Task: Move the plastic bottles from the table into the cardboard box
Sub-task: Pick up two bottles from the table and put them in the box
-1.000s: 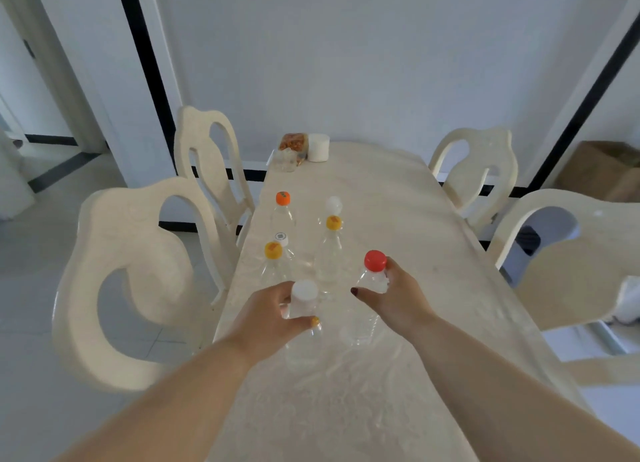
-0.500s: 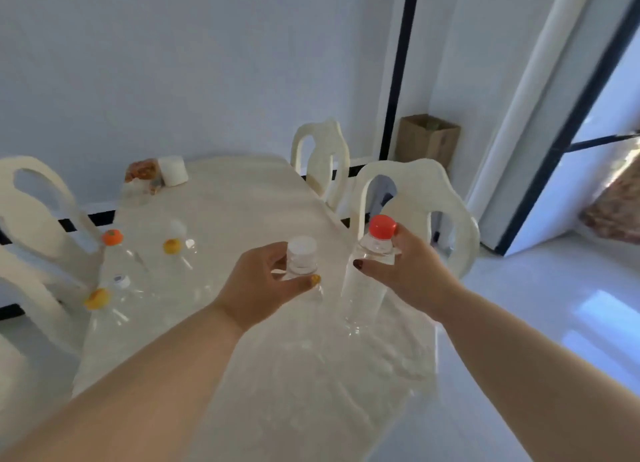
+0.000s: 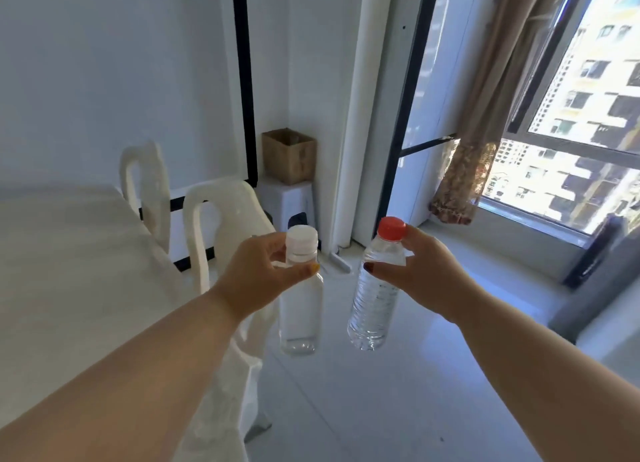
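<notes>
My left hand (image 3: pixel 258 274) grips the neck of a clear plastic bottle with a white cap (image 3: pixel 300 309), which hangs upright above the floor. My right hand (image 3: pixel 426 274) holds a ribbed clear bottle with a red cap (image 3: pixel 374 306) by its neck, tilted slightly. Both bottles are in the air to the right of the table (image 3: pixel 69 271). The open brown cardboard box (image 3: pixel 289 157) stands on a white stool in the far corner, well beyond both hands. The other bottles on the table are out of view.
Two cream chairs (image 3: pixel 221 226) stand along the table's right side, between me and the box. The white stool (image 3: pixel 287 202) carries the box. A window with a brown curtain (image 3: pixel 464 171) fills the right. Pale tiled floor lies ahead.
Both bottles have been lifted off the table and carried right, past its edge. My view has swung right, so the box and window are now ahead and the remaining bottles have left the frame.
</notes>
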`<state>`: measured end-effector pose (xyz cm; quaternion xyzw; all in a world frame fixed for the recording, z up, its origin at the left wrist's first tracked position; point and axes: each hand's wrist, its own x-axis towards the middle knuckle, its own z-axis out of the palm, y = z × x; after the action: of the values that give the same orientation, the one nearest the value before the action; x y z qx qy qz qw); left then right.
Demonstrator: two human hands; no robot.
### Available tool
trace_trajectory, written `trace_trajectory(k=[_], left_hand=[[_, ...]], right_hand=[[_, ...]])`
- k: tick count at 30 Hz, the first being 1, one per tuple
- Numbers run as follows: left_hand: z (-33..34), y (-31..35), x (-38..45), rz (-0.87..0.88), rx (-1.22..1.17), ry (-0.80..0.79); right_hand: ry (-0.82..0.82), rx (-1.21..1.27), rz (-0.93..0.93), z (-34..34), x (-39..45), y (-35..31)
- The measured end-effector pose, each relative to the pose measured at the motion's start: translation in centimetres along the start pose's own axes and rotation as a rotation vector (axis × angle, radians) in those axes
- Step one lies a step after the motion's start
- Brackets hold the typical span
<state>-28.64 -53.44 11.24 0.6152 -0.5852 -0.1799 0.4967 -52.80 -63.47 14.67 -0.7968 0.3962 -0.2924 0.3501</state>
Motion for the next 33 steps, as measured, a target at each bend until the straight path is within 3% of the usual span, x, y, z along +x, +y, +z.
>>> trace_trajectory(k=[6,13,33], left_hand=[[8.7,2.0,8.0,0.058,-0.027,-0.008],[12.8,0.1,18.0,0.061,-0.009,-0.031],[13.7,-15.3,55.8,-0.015,0.075,0.01]], right_hand=[[0.049,-0.019,0.033,-7.4,4.8,6.4],[0.072,-0.016,0.032,-10.8,13.5,11.6],[-0.043,-0.038,-0.051,-10.6,56.8,21.0]])
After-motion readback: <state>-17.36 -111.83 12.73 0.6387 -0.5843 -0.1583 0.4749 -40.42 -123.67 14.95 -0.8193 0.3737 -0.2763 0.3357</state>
